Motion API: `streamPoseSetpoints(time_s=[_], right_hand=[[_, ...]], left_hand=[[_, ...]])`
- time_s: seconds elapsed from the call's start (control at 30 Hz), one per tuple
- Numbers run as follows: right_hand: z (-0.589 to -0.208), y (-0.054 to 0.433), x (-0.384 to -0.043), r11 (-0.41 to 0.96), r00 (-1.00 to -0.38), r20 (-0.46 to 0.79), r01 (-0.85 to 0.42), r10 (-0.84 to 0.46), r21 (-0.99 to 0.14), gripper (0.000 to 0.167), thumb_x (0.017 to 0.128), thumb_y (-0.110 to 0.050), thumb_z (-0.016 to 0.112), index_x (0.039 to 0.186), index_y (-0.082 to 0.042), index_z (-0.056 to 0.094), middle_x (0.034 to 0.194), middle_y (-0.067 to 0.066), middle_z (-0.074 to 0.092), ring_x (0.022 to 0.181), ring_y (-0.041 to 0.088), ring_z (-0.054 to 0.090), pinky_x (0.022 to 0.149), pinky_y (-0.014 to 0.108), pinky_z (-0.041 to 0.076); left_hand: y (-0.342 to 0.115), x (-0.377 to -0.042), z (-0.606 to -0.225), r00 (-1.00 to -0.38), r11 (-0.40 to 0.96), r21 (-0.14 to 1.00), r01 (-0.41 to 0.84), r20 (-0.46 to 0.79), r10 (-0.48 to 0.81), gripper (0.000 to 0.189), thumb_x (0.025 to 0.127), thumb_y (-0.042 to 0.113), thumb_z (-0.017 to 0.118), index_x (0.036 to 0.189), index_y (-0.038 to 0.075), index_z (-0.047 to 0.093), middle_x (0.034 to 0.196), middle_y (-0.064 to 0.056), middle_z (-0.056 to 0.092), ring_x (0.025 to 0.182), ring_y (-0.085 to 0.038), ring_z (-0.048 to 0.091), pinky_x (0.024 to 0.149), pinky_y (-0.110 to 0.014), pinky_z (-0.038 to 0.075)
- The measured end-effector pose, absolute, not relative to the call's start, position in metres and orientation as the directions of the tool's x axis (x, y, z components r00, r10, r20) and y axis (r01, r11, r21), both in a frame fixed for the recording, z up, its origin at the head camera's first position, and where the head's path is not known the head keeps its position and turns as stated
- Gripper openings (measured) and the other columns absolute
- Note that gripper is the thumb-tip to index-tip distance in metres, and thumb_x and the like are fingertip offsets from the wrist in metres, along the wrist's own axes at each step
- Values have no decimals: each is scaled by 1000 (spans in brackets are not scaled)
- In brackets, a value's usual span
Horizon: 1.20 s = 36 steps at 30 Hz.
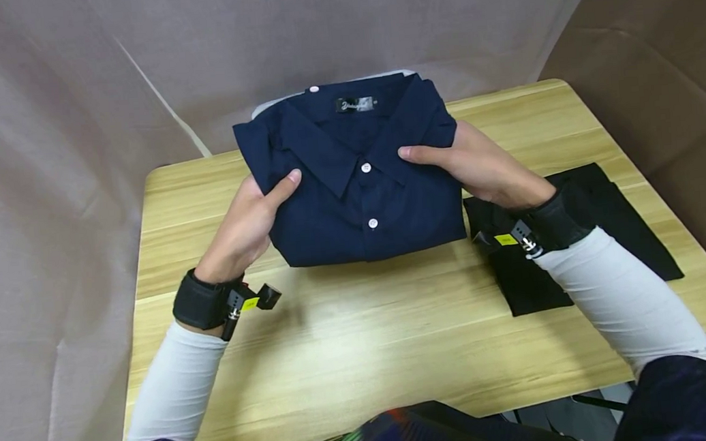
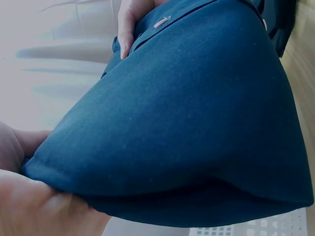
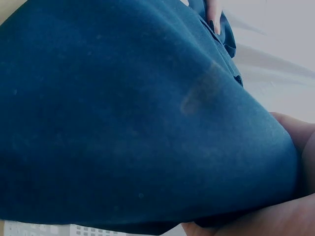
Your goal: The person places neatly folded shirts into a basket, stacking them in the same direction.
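Observation:
A folded navy shirt (image 1: 328, 215) with a pointed collar, white buttons and a dark neck label is held up over the table in the head view. My left hand (image 1: 245, 221) grips its left side, thumb on the front and fingers hidden behind. On the opposite side my right hand (image 1: 478, 160) grips it the same way, the thumb lying near the collar. Navy cloth fills most of the left wrist view, with the left hand (image 2: 44, 206) at its edge. The right wrist view shows the shirt (image 3: 123, 123) close up, the right hand (image 3: 275, 216) at the lower right.
A folded black garment (image 1: 535, 276) lies on the wooden table (image 1: 349, 344) at the right, partly under my right forearm. Behind the shirt shows a thin pale rim (image 1: 407, 72). White perforated plastic (image 2: 280, 226) appears below the shirt. Grey cloth (image 1: 315, 32) hangs behind the table.

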State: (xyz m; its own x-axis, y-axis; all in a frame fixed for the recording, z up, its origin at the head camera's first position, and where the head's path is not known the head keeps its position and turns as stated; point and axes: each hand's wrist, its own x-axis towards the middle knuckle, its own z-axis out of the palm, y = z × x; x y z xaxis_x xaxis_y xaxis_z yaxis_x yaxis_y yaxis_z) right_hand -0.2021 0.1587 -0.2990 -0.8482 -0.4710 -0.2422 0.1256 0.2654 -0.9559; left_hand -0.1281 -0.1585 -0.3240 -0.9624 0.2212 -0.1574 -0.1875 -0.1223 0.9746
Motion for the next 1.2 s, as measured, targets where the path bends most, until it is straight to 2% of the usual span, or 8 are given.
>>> streamPoseSetpoints(time_s=[0.27, 0.47, 0.6, 0.73, 0.87, 1.0, 1.2], right_hand=[[-293, 156, -216, 222, -834, -228, 129, -503, -966, 65, 105, -21, 68, 158, -10, 33, 152, 9, 47, 131, 22, 55, 107, 28, 50], [-289, 151, -225, 245, -841, -217, 104, -496, -964, 66, 104, -22, 69, 158, -9, 34, 154, 8, 46, 135, 22, 52, 117, 36, 43], [-285, 148, -231, 268, -847, -213, 87, -488, -960, 65, 104, -24, 71, 156, -8, 36, 153, 8, 47, 133, 21, 52, 115, 34, 44], [-284, 146, -235, 265, -844, -210, 84, -493, -961, 61, 104, -24, 71, 154, -7, 40, 153, 8, 49, 132, 21, 54, 112, 31, 46], [-285, 145, -241, 279, -842, -215, 81, -495, -957, 61, 104, -24, 70, 154, -6, 42, 155, 8, 49, 136, 20, 53, 117, 33, 43], [-286, 144, -247, 299, -845, -218, 73, -489, -951, 63, 104, -26, 71, 155, -5, 40, 156, 9, 46, 138, 21, 50, 122, 37, 38], [-285, 140, -257, 320, -864, -203, 51, -460, -946, 62, 104, -26, 71, 154, -6, 40, 155, 9, 46, 139, 21, 49, 122, 39, 37]], left_hand=[[-162, -140, -318, -964, -96, 980, -176, -152, 217, 47, 113, 25, 55, 155, 12, 40, 154, -6, 51, 140, -21, 53, 117, -42, 44], [-165, -149, -315, -962, -143, 974, -177, -140, 235, 46, 113, 25, 55, 155, 12, 42, 154, -8, 53, 139, -23, 56, 109, -35, 52], [-166, -155, -314, -965, -179, 970, -165, -121, 233, 46, 112, 25, 56, 155, 14, 42, 154, -8, 53, 138, -24, 56, 105, -34, 54], [-166, -160, -316, -968, -186, 971, -152, -108, 226, 48, 112, 23, 56, 156, 15, 40, 157, -6, 50, 142, -22, 53, 112, -36, 49], [-166, -166, -318, -969, -164, 975, -152, -114, 220, 48, 112, 23, 56, 157, 14, 39, 157, -5, 49, 143, -20, 51, 117, -38, 45], [-167, -173, -318, -969, -151, 978, -147, -112, 219, 47, 113, 22, 55, 156, 13, 40, 155, -5, 50, 141, -20, 52, 114, -36, 47], [-169, -186, -313, -970, -154, 980, -128, -92, 226, 44, 112, 24, 56, 152, 11, 43, 152, -7, 52, 139, -21, 53, 111, -35, 48]])
